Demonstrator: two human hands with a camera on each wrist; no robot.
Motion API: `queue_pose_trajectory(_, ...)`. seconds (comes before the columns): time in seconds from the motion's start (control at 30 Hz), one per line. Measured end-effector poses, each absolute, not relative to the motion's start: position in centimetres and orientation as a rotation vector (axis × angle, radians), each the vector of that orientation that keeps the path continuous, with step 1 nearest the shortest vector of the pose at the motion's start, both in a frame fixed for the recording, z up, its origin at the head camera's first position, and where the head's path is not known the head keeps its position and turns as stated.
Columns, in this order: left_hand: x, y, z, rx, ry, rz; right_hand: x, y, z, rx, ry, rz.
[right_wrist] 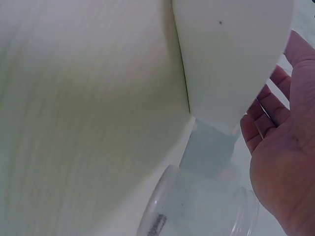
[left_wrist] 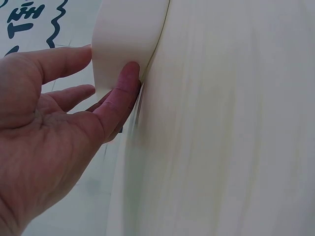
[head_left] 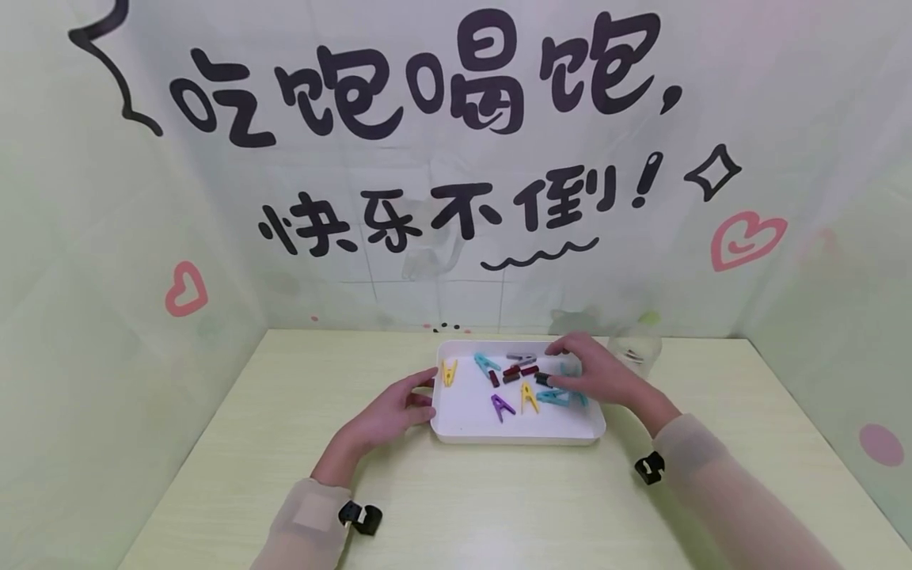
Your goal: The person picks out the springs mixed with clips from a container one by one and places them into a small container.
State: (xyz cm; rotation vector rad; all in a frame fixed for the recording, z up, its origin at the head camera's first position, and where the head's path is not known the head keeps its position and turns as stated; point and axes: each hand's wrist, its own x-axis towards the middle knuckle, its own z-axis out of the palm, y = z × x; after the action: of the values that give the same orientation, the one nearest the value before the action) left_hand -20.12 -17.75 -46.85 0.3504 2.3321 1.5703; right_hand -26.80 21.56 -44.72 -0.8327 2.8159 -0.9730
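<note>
A shallow white tray (head_left: 492, 434) holds several plastic clothespins and a few small dark red and black pieces (head_left: 544, 380). My left hand (head_left: 388, 413) is at the tray's left end; the left wrist view shows its fingers against the outer tray wall (left_wrist: 129, 39). Over the right part of the tray, my right hand (head_left: 593, 372) reaches in with thumb and fingers spread apart, partly covering teal clothespins. A teal clothespin (head_left: 552, 397) and a black piece lie by its lower fingertip. Further left are a yellow clothespin (head_left: 529, 397) and a purple clothespin (head_left: 502, 407).
A clear jar (head_left: 636, 348) stands behind the right hand, beside the tray; the right wrist view catches its side (right_wrist: 197, 204). The pale wooden table (head_left: 499, 507) ends at a printed cloth wall (head_left: 342, 301). Black clips hang at both sleeves.
</note>
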Motion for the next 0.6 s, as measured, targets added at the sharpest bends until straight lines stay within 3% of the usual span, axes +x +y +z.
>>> queue_pose_trajectory(0.6, -20.0, -17.6, -46.5, 0.332, 2.346, 1.559, -27.1, 20.6, -46.2, -0.841, 2.843, -0.786)
